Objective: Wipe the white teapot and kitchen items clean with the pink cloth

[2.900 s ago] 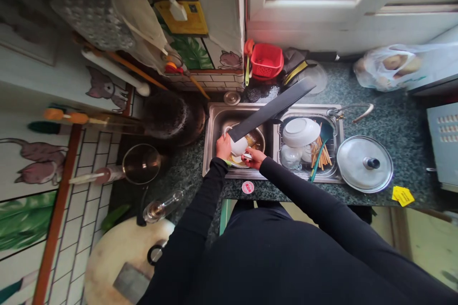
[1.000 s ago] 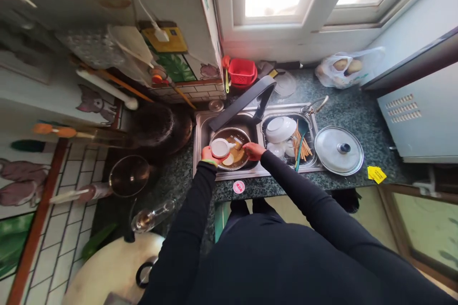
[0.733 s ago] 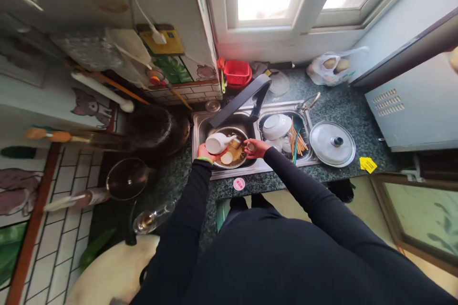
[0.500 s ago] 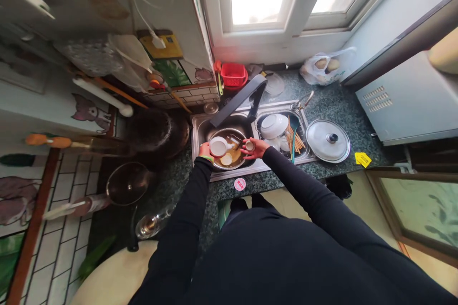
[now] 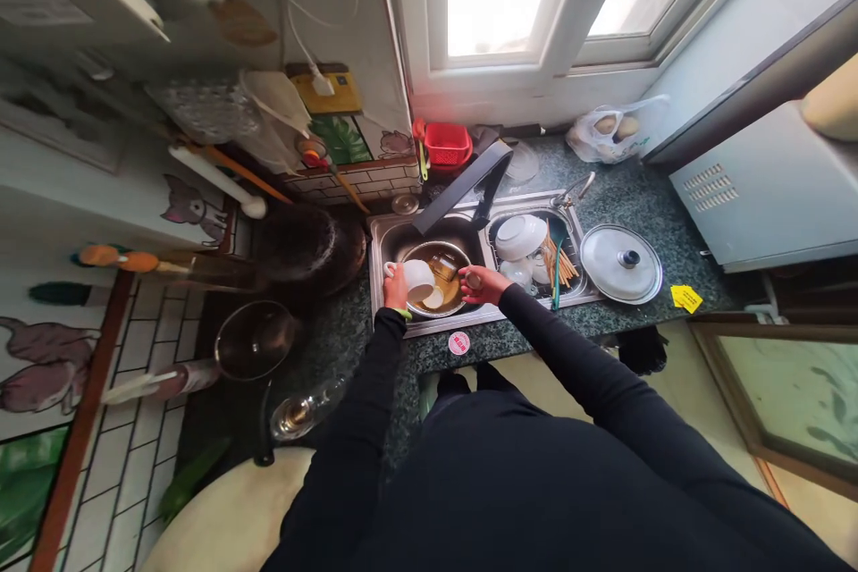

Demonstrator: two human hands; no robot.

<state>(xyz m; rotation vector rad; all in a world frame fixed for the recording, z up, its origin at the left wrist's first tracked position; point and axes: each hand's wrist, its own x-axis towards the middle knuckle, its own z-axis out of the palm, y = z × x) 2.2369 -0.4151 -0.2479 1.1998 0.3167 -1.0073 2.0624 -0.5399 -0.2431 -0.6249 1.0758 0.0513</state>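
Observation:
My left hand (image 5: 395, 288) is closed on a white mug (image 5: 419, 279), tilted with its mouth toward the lower right. Beneath the mug, in the left sink bowl, sits a round metal basin (image 5: 462, 250) of brownish water. A pale round piece (image 5: 433, 298) lies in that water, and a shiny object beside it is unclear. My right hand (image 5: 485, 284) hovers at the basin's right edge, fingers curled round a small round object (image 5: 473, 280) too small to name. The black faucet (image 5: 462, 190) arches over the left bowl.
The right sink bowl holds white bowls (image 5: 521, 237), chopsticks (image 5: 561, 259) and a teal-handled utensil (image 5: 557, 273). To its right lies a pot lid (image 5: 622, 263). Behind are a red basket (image 5: 448, 143) and a plastic bag (image 5: 613, 130). Pans (image 5: 255, 340) stand at left.
My left hand has turned the mug, so its handle now shows and its mouth tips downward right. My right fingers have curled in from an open palm around the small object.

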